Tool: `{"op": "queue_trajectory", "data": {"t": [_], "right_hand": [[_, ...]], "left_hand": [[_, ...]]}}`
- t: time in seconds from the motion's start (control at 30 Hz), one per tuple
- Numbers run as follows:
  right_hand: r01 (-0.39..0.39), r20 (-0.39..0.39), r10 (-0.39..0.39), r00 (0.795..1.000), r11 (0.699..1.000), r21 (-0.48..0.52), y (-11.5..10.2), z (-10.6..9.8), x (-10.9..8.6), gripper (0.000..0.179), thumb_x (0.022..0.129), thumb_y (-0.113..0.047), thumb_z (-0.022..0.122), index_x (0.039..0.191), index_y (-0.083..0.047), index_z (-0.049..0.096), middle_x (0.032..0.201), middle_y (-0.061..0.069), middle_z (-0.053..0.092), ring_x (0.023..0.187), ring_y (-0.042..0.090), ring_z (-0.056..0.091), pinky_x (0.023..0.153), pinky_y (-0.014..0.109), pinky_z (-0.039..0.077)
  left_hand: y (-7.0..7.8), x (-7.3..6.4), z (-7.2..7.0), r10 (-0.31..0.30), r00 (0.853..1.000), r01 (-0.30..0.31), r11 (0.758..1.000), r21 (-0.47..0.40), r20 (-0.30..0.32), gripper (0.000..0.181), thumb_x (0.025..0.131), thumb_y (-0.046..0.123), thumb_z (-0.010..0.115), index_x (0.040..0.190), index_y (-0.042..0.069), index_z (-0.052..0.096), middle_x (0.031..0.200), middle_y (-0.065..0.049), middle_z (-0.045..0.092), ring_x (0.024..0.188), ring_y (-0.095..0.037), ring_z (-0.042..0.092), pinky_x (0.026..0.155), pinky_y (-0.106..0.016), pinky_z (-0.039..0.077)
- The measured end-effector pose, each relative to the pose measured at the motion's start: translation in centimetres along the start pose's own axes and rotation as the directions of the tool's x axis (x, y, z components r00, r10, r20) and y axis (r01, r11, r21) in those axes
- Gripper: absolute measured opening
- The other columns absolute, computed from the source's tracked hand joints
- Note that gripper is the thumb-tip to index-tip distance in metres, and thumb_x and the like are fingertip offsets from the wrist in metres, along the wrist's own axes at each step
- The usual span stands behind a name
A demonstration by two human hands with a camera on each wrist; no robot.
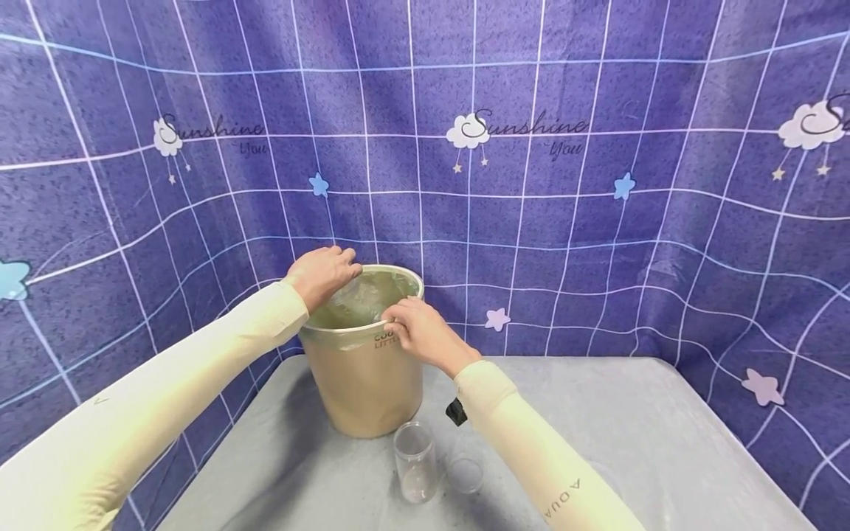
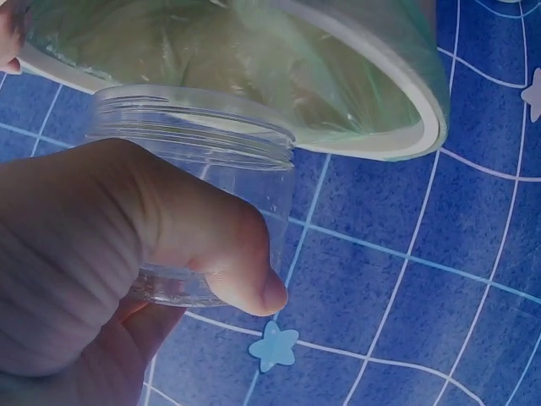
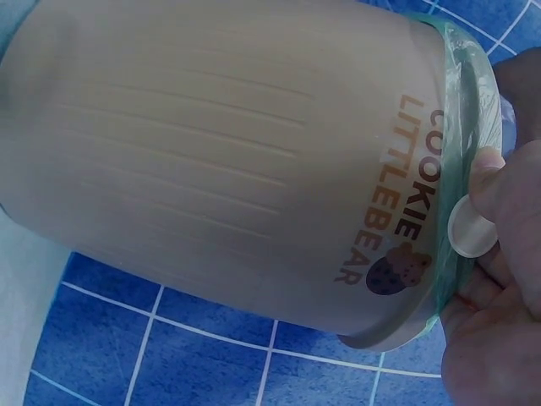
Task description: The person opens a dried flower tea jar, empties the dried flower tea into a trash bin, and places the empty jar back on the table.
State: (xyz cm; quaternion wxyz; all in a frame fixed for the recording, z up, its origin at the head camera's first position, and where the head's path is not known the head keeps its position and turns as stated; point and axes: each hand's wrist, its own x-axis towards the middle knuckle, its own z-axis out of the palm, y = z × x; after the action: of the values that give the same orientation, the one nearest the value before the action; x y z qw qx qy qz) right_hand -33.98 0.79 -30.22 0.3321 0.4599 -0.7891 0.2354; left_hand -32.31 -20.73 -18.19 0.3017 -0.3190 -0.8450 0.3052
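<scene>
A beige bin (image 1: 361, 383) printed with "COOKIE LITTLE BEAR" stands on the table, lined with a translucent green bag (image 2: 355, 85) under a white rim ring (image 2: 427, 127). My left hand (image 1: 325, 274) grips a clear plastic jar (image 2: 194, 127) with a threaded, uncapped mouth, held at the bin's opening. In the left wrist view the thumb wraps the jar's side. My right hand (image 1: 425, 332) pinches the near right part of the bin's rim, thumb beside a round white tab (image 3: 472, 228) on the ring.
Before the bin, a second clear jar (image 1: 415, 468) stands on the grey table (image 1: 564, 398). A clear round lid (image 1: 465, 473) lies beside it. A small black object (image 1: 456, 411) shows next to the right sleeve. Purple-blue gridded cloth (image 1: 518, 221) surrounds the table.
</scene>
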Motion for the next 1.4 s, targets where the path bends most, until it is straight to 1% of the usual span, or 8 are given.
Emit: {"op": "queue_trajectory", "data": {"t": [0.3, 0.5, 0.53, 0.73, 0.8, 1.0, 1.2, 1.4], "right_hand": [[-0.006, 0.01, 0.007, 1.0, 1.0, -0.007, -0.1, 0.1, -0.1, 0.005, 0.095, -0.011, 0.071, 0.098, -0.008, 0.073, 0.092, 0.004, 0.07, 0.091, 0.021, 0.064, 0.101, 0.036, 0.047], [-0.007, 0.003, 0.007, 1.0, 1.0, -0.013, -0.1, -0.1, -0.2, 0.005, 0.095, -0.011, 0.071, 0.098, -0.007, 0.072, 0.092, 0.003, 0.07, 0.089, 0.021, 0.063, 0.096, 0.035, 0.048], [-0.007, 0.004, 0.007, 1.0, 1.0, -0.014, -0.1, -0.1, -0.2, 0.005, 0.095, -0.011, 0.071, 0.098, -0.007, 0.072, 0.091, 0.003, 0.069, 0.089, 0.02, 0.063, 0.096, 0.035, 0.048], [-0.008, 0.011, 0.009, 1.0, 1.0, -0.009, 0.1, 0.1, -0.3, 0.005, 0.095, -0.012, 0.07, 0.097, -0.007, 0.072, 0.091, 0.002, 0.069, 0.089, 0.019, 0.063, 0.102, 0.034, 0.047], [-0.009, 0.014, 0.009, 1.0, 1.0, -0.012, 0.1, 0.1, -0.3, 0.006, 0.096, -0.012, 0.071, 0.097, -0.007, 0.072, 0.091, 0.002, 0.069, 0.09, 0.019, 0.064, 0.102, 0.034, 0.047], [-0.006, 0.014, 0.007, 1.0, 1.0, -0.018, 0.1, -0.1, 0.0, 0.005, 0.095, -0.013, 0.071, 0.097, -0.008, 0.071, 0.09, 0.003, 0.068, 0.091, 0.021, 0.062, 0.093, 0.035, 0.048], [-0.003, 0.004, 0.003, 1.0, 1.0, -0.025, 0.1, -0.1, -0.1, 0.006, 0.094, -0.013, 0.072, 0.095, -0.007, 0.071, 0.089, 0.002, 0.068, 0.09, 0.021, 0.062, 0.092, 0.035, 0.048], [-0.001, -0.004, 0.001, 1.0, 1.0, -0.018, 0.0, -0.1, -0.1, 0.005, 0.093, -0.011, 0.073, 0.095, -0.007, 0.071, 0.089, 0.002, 0.069, 0.089, 0.02, 0.062, 0.094, 0.035, 0.048]], "left_hand": [[0.3, -0.1, 0.6, -0.014, 0.998, 0.015, 1.0, -0.017, 0.063, 0.023, 0.079, -0.005, 0.075, 0.095, 0.01, 0.068, 0.092, -0.011, 0.061, 0.087, -0.032, 0.066, 0.081, -0.041, 0.058], [0.6, 0.3, 0.5, -0.032, 0.993, 0.037, 0.999, -0.035, 0.117, 0.023, 0.08, -0.004, 0.076, 0.096, 0.009, 0.068, 0.094, -0.011, 0.062, 0.089, -0.032, 0.067, 0.081, -0.041, 0.058], [0.6, 0.3, 1.0, -0.03, 0.995, 0.033, 0.999, -0.032, 0.099, 0.023, 0.078, -0.003, 0.077, 0.094, 0.01, 0.068, 0.093, -0.009, 0.061, 0.088, -0.031, 0.066, 0.079, -0.041, 0.058], [1.0, 0.5, 0.4, -0.027, 0.992, 0.031, 0.999, -0.039, 0.12, 0.021, 0.078, 0.001, 0.077, 0.094, 0.013, 0.071, 0.092, -0.008, 0.061, 0.088, -0.029, 0.067, 0.078, -0.04, 0.057], [1.2, 0.6, -0.4, -0.031, 0.986, 0.041, 0.998, -0.054, 0.164, 0.023, 0.08, -0.001, 0.076, 0.097, 0.013, 0.072, 0.094, -0.009, 0.062, 0.091, -0.03, 0.068, 0.08, -0.041, 0.058], [0.2, 0.8, -0.5, -0.061, 0.974, 0.085, 0.992, -0.099, 0.218, 0.037, 0.077, -0.005, 0.08, 0.109, 0.013, 0.074, 0.098, -0.01, 0.062, 0.094, -0.033, 0.067, 0.079, -0.046, 0.059], [-1.3, 0.8, 0.0, -0.115, 0.967, 0.165, 0.962, -0.216, 0.227, 0.053, 0.07, -0.016, 0.078, 0.117, 0.006, 0.067, 0.106, -0.015, 0.062, 0.098, -0.038, 0.066, 0.077, -0.051, 0.06], [-2.9, 0.6, 0.3, -0.146, 0.949, 0.246, 0.899, -0.363, 0.28, 0.076, 0.061, -0.016, 0.078, 0.132, 0.002, 0.058, 0.121, -0.021, 0.057, 0.11, -0.042, 0.062, 0.09, -0.055, 0.055]]}}
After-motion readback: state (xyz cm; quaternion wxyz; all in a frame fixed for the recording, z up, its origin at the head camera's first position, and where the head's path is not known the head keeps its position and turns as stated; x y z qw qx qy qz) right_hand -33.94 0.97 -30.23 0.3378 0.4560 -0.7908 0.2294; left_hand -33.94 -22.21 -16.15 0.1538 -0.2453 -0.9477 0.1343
